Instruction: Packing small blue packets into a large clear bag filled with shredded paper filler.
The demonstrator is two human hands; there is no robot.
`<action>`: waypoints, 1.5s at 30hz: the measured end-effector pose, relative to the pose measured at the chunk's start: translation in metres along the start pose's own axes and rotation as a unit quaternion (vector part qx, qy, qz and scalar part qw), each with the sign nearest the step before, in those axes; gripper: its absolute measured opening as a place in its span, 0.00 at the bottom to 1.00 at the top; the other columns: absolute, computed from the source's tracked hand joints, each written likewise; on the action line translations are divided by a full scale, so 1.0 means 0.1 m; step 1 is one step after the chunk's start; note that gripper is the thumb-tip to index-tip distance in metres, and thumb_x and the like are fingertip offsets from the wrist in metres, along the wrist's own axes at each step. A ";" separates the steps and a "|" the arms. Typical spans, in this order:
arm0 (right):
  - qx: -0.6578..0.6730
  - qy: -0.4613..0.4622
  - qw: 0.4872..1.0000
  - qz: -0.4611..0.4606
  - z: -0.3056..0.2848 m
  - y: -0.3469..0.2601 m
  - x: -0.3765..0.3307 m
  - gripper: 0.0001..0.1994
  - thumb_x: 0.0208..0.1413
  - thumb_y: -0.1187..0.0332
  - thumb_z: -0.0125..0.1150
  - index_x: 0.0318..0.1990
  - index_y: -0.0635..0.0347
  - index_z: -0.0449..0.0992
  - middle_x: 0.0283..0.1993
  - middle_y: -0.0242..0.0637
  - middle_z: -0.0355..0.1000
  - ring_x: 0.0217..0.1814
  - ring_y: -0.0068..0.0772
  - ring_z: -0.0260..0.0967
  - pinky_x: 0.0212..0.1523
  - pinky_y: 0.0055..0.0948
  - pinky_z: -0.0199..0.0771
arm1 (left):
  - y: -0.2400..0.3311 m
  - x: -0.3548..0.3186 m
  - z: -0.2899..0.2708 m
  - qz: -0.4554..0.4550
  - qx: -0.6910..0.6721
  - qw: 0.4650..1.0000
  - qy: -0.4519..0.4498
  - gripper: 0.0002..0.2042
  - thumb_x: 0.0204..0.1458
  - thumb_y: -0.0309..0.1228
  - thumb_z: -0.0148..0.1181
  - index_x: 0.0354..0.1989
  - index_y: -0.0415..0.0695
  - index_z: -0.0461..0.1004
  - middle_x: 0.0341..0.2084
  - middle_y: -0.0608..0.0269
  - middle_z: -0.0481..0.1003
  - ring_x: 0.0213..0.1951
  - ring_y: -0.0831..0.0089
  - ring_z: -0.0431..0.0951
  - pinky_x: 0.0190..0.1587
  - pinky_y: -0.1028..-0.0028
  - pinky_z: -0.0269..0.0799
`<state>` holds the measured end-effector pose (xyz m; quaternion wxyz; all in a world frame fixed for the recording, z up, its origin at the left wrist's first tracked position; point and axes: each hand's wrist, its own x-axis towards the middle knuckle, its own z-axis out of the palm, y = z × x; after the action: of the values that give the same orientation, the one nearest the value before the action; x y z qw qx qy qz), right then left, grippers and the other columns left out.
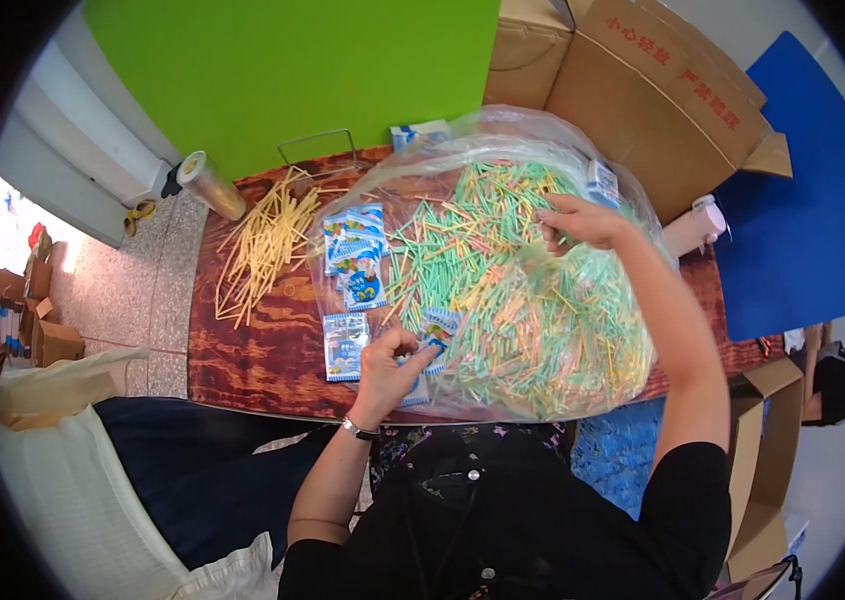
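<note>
"Blue-and-white packet [442,326]: where is it, and what is around it?"

"Near the person's side of the red-brown table [263,365], the largest thing here. A green panel [293,70] rises behind, a blue panel [803,230] stands to the right, and a cardboard box [643,90] fills the far right corner."

"Anything in the way?"

"Clear film lies over part of the sticks, and the left thumb covers part of the packet."

"What about containers?"

"A clear plastic bag [533,125] spreads wide across the table, with a broad heap of thin green, pink and yellow sticks [523,320] in it. To its left, a loose pile of pale yellow sticks [273,235] lies on bare wood. Several more packets [356,255] lie along the left part of the plastic."

"And the hands?"

"The left hand [391,375] pinches the packet between thumb and fingers. The right hand [583,222] is over the far side of the heap, fingers bent; I cannot tell whether it grips anything."

"Which way does the packet point?"

"Its striped end faces away from the person, the long axis leaning slightly right."
</note>
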<state>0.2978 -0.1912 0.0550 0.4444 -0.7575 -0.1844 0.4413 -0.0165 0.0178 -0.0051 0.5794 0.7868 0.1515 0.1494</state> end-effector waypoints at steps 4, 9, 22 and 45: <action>-0.403 -0.080 0.909 0.069 -0.21 -0.22 -0.46 0.17 0.65 0.54 0.47 0.48 0.61 0.66 0.29 0.37 0.68 0.32 0.32 0.69 0.35 0.33 0.74 | -0.03 -0.01 0.02 -0.017 -0.005 1.000 -0.006 0.11 0.46 0.29 0.71 0.25 0.39 0.72 0.19 0.69 0.71 0.24 0.84 0.68 0.26 0.79 0.65; -0.690 -0.166 0.695 0.113 -0.11 0.08 -0.59 0.15 0.57 0.63 0.51 0.44 0.65 0.76 0.46 0.52 0.75 0.50 0.52 0.73 0.48 0.43 0.72 | -0.02 0.01 0.11 -0.016 -0.036 0.999 -0.036 0.11 0.46 0.29 0.70 0.26 0.39 0.72 0.20 0.69 0.71 0.24 0.84 0.68 0.27 0.80 0.65; -0.725 -0.104 0.671 0.115 0.25 0.51 -0.44 0.13 0.52 0.68 0.52 0.40 0.57 0.82 0.46 0.42 0.78 0.47 0.43 0.76 0.43 0.39 0.76 | -0.04 -0.05 0.14 0.009 -0.038 0.999 -0.037 0.10 0.47 0.24 0.69 0.26 0.40 0.70 0.21 0.73 0.69 0.25 0.87 0.65 0.26 0.82 0.61; -0.500 -0.073 0.862 0.039 -0.02 0.10 -0.87 0.12 0.62 0.62 0.51 0.46 0.59 0.72 0.34 0.38 0.75 0.31 0.29 0.73 0.30 0.31 0.74 | -0.06 -0.08 0.13 0.021 -0.024 0.999 0.001 0.10 0.45 0.24 0.69 0.27 0.39 0.71 0.22 0.72 0.69 0.25 0.85 0.66 0.28 0.82 0.63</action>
<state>0.2509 -0.2557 0.0907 -0.0267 -0.8500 -0.3827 0.3611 -0.0190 0.0050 -0.0146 0.5948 0.7754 0.1319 0.1659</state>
